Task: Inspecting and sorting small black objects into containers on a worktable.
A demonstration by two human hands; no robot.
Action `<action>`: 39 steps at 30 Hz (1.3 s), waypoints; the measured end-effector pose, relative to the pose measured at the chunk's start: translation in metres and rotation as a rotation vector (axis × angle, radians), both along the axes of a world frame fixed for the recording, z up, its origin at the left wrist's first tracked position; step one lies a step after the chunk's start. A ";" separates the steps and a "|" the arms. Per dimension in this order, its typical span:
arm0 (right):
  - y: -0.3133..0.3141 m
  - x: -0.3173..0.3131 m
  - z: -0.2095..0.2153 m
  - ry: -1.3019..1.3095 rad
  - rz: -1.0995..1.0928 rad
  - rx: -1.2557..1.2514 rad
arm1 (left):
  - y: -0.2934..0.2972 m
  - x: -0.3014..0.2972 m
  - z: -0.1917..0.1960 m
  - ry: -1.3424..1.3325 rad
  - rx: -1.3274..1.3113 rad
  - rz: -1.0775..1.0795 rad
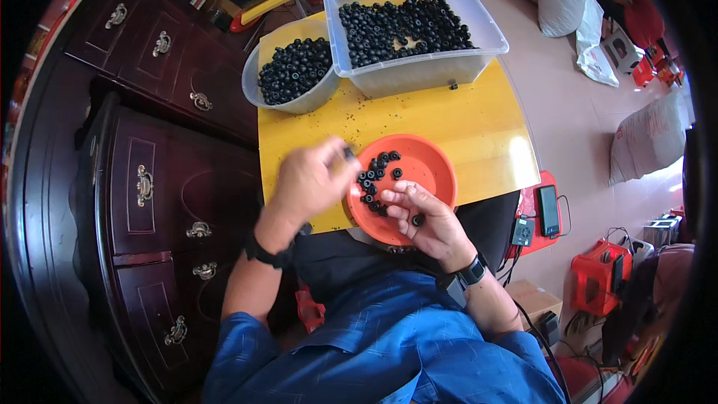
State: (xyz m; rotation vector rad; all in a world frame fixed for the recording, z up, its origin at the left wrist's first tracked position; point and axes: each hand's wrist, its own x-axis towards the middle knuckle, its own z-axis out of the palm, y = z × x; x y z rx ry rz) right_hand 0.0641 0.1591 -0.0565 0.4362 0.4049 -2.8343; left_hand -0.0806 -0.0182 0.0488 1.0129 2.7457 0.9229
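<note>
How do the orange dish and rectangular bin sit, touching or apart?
Apart: the head view shows yellow tabletop between the orange dish and rectangular bin.

Brt overall, w/ glare on yellow table (490, 123) R side, L hand (310, 182) blurred, fisheye rim bent & blk.

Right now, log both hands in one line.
left hand: holding black piece; right hand: over orange dish; dish: black pieces inside

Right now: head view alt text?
A person's right hand curls over an orange bowl of black ring-shaped parts; the blurred left hand seems to pinch a black piece. Beyond, a round tub and rectangular bin hold more on a yellow table.
</note>
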 end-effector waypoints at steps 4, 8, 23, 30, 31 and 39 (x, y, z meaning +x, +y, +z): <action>0.004 -0.002 -0.001 -0.031 -0.066 -0.057 | -0.007 -0.047 0.029 0.333 0.114 0.273; 0.005 -0.004 0.008 -0.069 -0.107 -0.044 | 0.003 -0.013 0.017 0.080 0.074 0.156; -0.005 -0.005 0.000 0.030 -0.101 -0.079 | 0.037 0.088 -0.052 -0.095 0.120 -0.219; 0.001 -0.005 0.008 0.098 -0.042 0.162 | 0.031 0.070 -0.039 0.011 0.158 -0.068; 0.001 -0.004 0.006 0.107 -0.049 0.165 | 0.031 0.069 -0.038 0.020 0.161 -0.074; 0.000 -0.008 0.001 0.136 -0.045 0.113 | 0.023 0.068 -0.041 -0.224 0.273 -0.064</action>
